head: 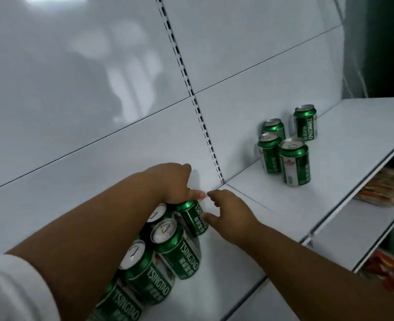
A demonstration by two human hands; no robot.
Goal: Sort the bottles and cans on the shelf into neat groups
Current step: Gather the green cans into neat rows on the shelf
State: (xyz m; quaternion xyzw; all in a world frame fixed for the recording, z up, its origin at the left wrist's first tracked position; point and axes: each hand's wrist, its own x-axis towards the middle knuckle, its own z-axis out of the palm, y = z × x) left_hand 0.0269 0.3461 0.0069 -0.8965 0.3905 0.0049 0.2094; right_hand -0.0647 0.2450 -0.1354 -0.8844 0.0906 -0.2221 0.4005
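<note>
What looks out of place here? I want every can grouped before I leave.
Four green cans stand loosely apart at the right of the shelf, away from the row of cans by the left hand.

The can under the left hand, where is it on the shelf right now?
In the head view the can stands at the far end of the near group of cans, lower centre, close to the back panel, under the left hand.

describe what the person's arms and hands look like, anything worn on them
Both hands are bare: no gloves, rings or watch visible. The left hand comes from a forearm bare up to a white sleeve near the elbow. The right hand and its forearm are bare as far as the frame shows; no sleeve in view.
</note>
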